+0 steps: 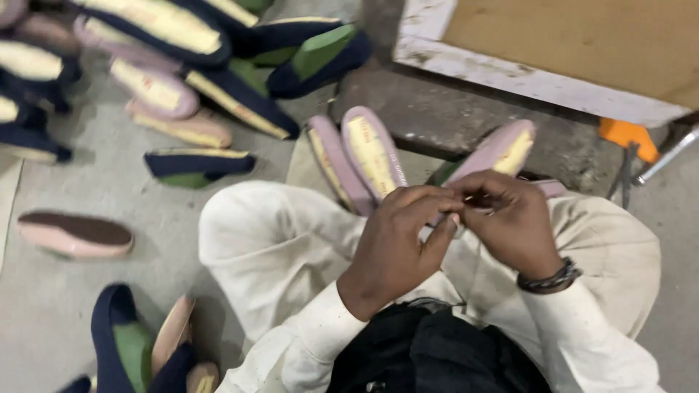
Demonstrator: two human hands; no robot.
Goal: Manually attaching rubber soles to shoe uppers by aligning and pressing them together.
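Left hand (397, 236) and right hand (510, 222) meet over the lap, both grips pinched shut on a lilac fabric slip-on shoe upper with yellowish insole (499, 149), tilted up, heel end hidden. Similar shoes lie on the grey concrete floor (109, 196).

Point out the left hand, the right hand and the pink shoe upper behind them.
left hand (397, 233), head view, back of the hand
right hand (513, 222), head view, back of the hand
pink shoe upper (499, 149), head view, pink outer side

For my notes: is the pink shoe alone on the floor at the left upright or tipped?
Upright: the pink shoe rests on its sole, its dark opening facing up.
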